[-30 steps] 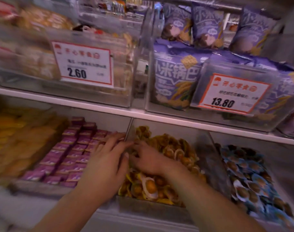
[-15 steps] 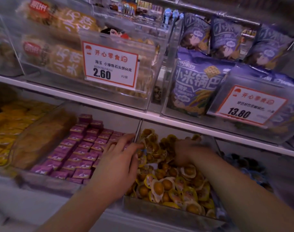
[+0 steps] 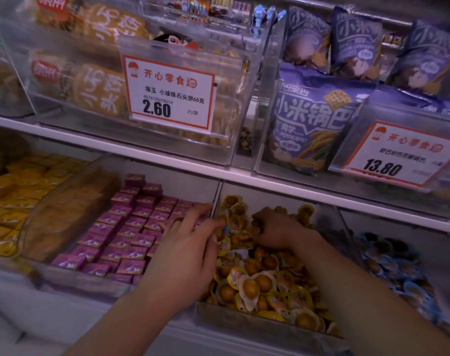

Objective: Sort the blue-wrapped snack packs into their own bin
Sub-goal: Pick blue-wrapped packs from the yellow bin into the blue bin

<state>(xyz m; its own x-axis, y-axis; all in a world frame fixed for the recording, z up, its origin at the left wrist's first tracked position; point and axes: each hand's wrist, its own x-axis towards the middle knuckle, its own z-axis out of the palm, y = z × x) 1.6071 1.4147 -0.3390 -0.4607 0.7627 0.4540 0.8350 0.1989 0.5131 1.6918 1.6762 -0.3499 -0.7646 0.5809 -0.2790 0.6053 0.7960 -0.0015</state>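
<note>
A clear bin (image 3: 244, 322) on the lower shelf holds a heap of yellow-wrapped snack packs (image 3: 267, 283). To its right, another bin is filled with blue-wrapped snack packs (image 3: 393, 265). My left hand (image 3: 185, 253) rests over the divider at the yellow bin's left side, with straight fingers and the thumb against the packs. A pack with a blue edge (image 3: 226, 230) lies right by that thumb. My right hand (image 3: 277, 227) is at the back of the yellow bin. Its fingers curl down into the pile and grip packs, and what lies under them is hidden.
Purple boxes (image 3: 131, 227) fill the bin on the left, with yellow packets (image 3: 16, 199) further left. The upper shelf (image 3: 167, 160) carries clear bins with price cards 2.60 (image 3: 167, 91) and 13.80 (image 3: 398, 152) and purple snack bags (image 3: 311, 119), hanging close above my hands.
My right hand has moved from beside my left hand to the back of the yellow bin. The view has shifted left and closer. My left hand stays at the divider.
</note>
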